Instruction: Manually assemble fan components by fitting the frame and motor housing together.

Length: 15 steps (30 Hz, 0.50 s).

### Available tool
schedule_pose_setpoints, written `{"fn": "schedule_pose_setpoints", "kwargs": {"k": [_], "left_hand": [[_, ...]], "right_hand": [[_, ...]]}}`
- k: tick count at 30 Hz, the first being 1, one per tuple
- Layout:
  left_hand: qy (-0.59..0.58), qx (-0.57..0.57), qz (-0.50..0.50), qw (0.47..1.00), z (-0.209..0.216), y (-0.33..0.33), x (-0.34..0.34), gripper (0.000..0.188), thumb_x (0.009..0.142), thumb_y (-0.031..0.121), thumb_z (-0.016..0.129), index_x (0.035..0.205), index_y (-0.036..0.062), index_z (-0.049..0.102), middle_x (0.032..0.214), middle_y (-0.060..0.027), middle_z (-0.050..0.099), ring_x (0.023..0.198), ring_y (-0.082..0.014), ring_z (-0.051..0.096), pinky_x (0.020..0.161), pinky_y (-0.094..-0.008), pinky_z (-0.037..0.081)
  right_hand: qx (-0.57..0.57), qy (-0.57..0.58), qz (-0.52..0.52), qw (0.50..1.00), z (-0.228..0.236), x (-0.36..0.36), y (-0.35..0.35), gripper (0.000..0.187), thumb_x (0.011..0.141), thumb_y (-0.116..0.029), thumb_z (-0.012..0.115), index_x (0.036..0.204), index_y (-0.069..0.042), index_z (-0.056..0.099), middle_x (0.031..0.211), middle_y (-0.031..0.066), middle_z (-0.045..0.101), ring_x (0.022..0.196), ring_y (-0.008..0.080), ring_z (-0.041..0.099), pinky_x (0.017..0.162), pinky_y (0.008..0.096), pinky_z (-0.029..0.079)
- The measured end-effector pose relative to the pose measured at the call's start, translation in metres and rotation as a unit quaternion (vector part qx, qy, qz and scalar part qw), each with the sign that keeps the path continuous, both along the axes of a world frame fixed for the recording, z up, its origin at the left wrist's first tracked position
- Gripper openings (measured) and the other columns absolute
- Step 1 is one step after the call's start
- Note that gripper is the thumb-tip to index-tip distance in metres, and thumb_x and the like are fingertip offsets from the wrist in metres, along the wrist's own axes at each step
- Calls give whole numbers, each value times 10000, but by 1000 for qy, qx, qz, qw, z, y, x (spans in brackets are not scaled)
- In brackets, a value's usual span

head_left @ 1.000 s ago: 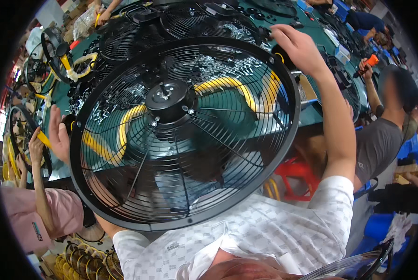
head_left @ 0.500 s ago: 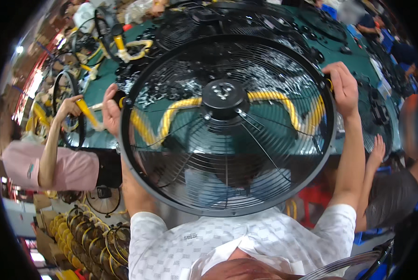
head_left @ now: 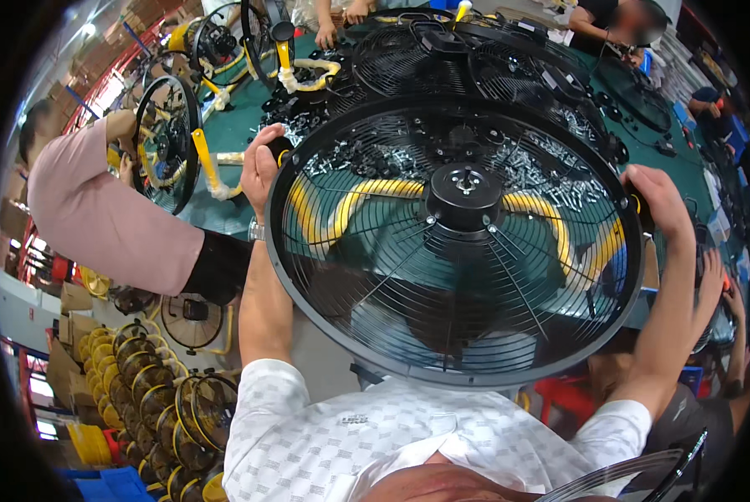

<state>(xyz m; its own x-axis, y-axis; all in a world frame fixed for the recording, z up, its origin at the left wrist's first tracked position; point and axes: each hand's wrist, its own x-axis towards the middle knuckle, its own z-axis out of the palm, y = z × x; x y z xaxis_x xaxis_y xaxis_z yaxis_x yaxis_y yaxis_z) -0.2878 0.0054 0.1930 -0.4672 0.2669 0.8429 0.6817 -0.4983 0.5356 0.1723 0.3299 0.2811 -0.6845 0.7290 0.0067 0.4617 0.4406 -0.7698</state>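
A large round black fan [head_left: 458,379] with a wire grille stands tilted before me, its round motor housing [head_left: 465,205] in the middle. Through the wires shows a bent yellow tube stand [head_left: 542,205], wrapped in clear film in parts. My left hand [head_left: 260,174] is closed around a black knob [head_left: 280,150] at the fan's left side. At the opposite side my right hand [head_left: 661,199] curls its fingers over another knob [head_left: 641,214], partly hidden by them. A yellow ring shows beside each knob. The lower part of the stand is hidden.
Loose screws [head_left: 559,184] and black parts cover the green table [head_left: 228,219] behind the fan. More grilles [head_left: 408,63] lie farther back. A co-worker in a pink shirt [head_left: 111,213] handles another fan [head_left: 170,146] at left. Finished-looking fans [head_left: 136,368] stand in rows at lower left.
The fan and both my hands now sit farther right in view, and its grille appears more tilted. Both hands stay at the knobs. The co-worker at left has leaned in toward the other fan.
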Motion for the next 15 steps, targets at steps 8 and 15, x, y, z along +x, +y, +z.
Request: {"fn": "schedule_pose_setpoints", "kwargs": {"k": [8, 15], "left_hand": [[-152, -270, 24, 951, 83, -4, 0, 387, 965, 336, 531, 1011, -27, 659, 957, -105, 662, 900, -163, 602, 825, -303, 470], [174, -169, 191, 951, 36, 1, 11, 300, 981, 202, 473, 915, -39, 639, 891, -135, 650, 790, -184, 597, 742, -304, 474]], "right_hand": [[448, 122, 73, 883, -21, 34, -20, 290, 975, -222, 490, 1112, 1, 614, 1156, 195, 598, 1005, 347, 607, 851, 397, 482], [69, 42, 10, 997, -4, 10, -1, 380, 968, -292, 490, 827, 27, 643, 763, 86, 643, 767, 165, 580, 742, 317, 463]]}}
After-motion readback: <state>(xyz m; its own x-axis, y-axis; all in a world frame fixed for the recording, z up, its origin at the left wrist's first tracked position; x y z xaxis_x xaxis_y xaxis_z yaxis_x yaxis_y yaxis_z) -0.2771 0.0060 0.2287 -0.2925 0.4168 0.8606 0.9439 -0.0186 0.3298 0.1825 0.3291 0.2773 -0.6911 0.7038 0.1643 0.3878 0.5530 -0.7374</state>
